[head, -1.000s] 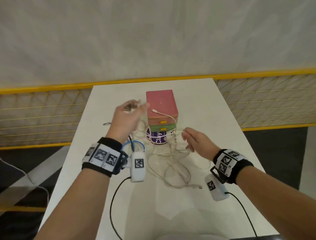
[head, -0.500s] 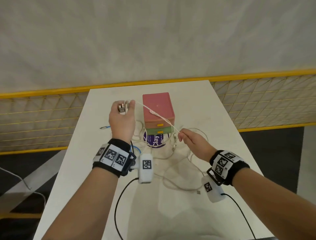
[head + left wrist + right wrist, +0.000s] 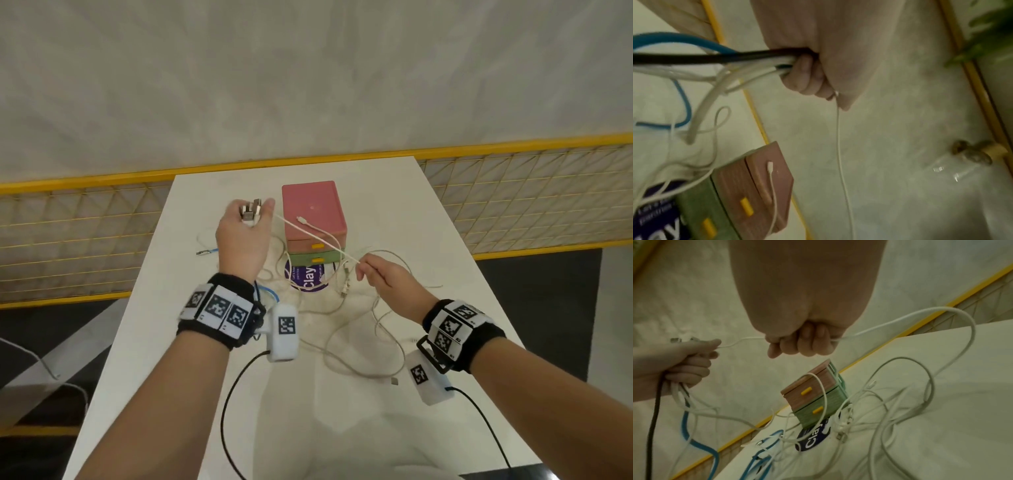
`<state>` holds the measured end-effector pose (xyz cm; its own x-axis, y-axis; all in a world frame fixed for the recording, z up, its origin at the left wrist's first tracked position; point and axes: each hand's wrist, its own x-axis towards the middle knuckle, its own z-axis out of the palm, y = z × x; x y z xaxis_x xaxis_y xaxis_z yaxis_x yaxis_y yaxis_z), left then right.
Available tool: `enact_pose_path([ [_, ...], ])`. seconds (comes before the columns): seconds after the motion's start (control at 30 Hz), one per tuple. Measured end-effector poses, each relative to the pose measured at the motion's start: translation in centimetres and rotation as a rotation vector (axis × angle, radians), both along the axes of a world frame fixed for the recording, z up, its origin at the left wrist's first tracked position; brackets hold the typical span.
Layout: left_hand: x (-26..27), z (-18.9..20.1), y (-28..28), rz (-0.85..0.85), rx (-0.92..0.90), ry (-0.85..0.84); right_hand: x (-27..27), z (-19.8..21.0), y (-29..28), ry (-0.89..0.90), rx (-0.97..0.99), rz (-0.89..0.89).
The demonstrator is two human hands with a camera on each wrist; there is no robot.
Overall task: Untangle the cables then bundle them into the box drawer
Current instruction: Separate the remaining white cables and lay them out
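Observation:
My left hand [image 3: 244, 236] is raised left of the box and grips a bunch of cable ends [image 3: 251, 211], their metal plugs sticking out above the fist. In the left wrist view black, white and blue cables [image 3: 740, 61] run into that fist [image 3: 807, 76]. A thin white cable [image 3: 315, 240] stretches taut from it to my right hand [image 3: 380, 279], which pinches it [image 3: 797, 344] in front of the box. The small drawer box [image 3: 313, 214] has a pink drawer above a green one, both closed. Another white plug [image 3: 301, 219] lies on its top. Tangled cables [image 3: 359, 329] lie loose on the table.
The white table [image 3: 394, 212] is narrow, with yellow-railed mesh fencing [image 3: 85, 233] on both sides and a pale wall behind. A purple round sticker [image 3: 306, 277] lies in front of the box. A blue cable end [image 3: 207, 251] lies near the left edge.
My left hand has moved left and away from the box with the plug ends, and my right hand has taken the white cable, now pulled taut between both hands.

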<state>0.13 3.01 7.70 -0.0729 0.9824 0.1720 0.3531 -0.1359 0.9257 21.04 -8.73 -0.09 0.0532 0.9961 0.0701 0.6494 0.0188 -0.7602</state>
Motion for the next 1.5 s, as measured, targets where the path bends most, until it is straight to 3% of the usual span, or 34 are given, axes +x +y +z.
enact_pose_path([
  [0.07,0.3,0.1,-0.9,-0.182,0.011,-0.002,-0.3,0.1,0.0,-0.003,0.009,-0.003],
  [0.17,2.0,-0.8,-3.4,-0.615,-0.019,0.297,-1.6,1.2,0.7,-0.016,0.055,0.022],
  [0.2,2.4,-1.2,-4.0,-0.667,-0.007,0.350,-1.8,1.5,0.9,-0.026,0.069,0.034],
  [0.27,2.5,-1.9,-3.9,-0.603,-0.020,0.298,-1.7,1.7,1.0,-0.051,0.070,0.046],
  [0.4,0.6,-1.3,-1.0,-0.084,0.052,0.152,0.5,0.7,0.2,-0.115,0.005,-0.011],
  [0.43,0.3,-1.3,-0.6,-0.047,0.085,0.128,0.7,0.6,0.1,-0.124,-0.010,-0.025],
  [0.47,0.3,-1.0,-0.9,-0.094,0.097,0.103,0.6,0.5,0.2,-0.139,-0.017,-0.033],
  [0.53,1.1,-1.2,-2.2,-0.381,0.059,0.139,-0.3,0.7,0.7,-0.168,0.003,-0.020],
  [0.6,2.4,-2.0,-3.7,-0.648,0.037,0.343,-1.4,1.2,1.4,-0.166,0.039,0.016],
  [0.63,2.8,-2.3,-4.1,-0.682,0.040,0.415,-1.6,1.3,1.6,-0.151,0.051,0.031],
  [0.73,1.9,-1.5,-2.7,-0.436,-0.038,0.324,-0.9,1.5,1.3,-0.014,0.043,0.026],
  [0.8,0.3,-0.6,-0.9,-0.168,0.000,0.231,0.1,1.1,0.8,0.063,0.014,0.017],
  [0.87,-0.4,-0.6,-0.1,-0.057,0.085,0.179,0.3,0.7,0.7,0.061,-0.016,0.017],
  [0.93,0.5,-0.5,-1.5,-0.237,0.087,0.150,-0.6,0.7,1.2,0.059,-0.012,0.021],
  [1.03,2.7,-1.7,-3.9,-0.598,0.030,0.360,-2.2,1.7,2.2,0.098,0.041,0.059],
  [1.13,2.7,-1.5,-3.3,-0.528,-0.005,0.357,-2.3,1.8,2.4,0.147,0.039,0.096],
  [1.3,-0.3,0.2,0.4,-0.096,0.119,0.285,-0.4,-0.1,1.5,0.110,-0.021,0.057],
  [1.37,0.0,0.1,-0.5,-0.230,0.116,0.274,-0.9,0.3,1.7,0.103,-0.001,0.062],
  [1.43,1.3,-0.7,-2.1,-0.481,0.056,0.359,-1.9,1.3,2.3,0.136,0.054,0.079],
  [1.5,2.3,-1.8,-3.2,-0.606,0.019,0.441,-2.5,2.0,3.0,0.163,0.095,0.108],
])
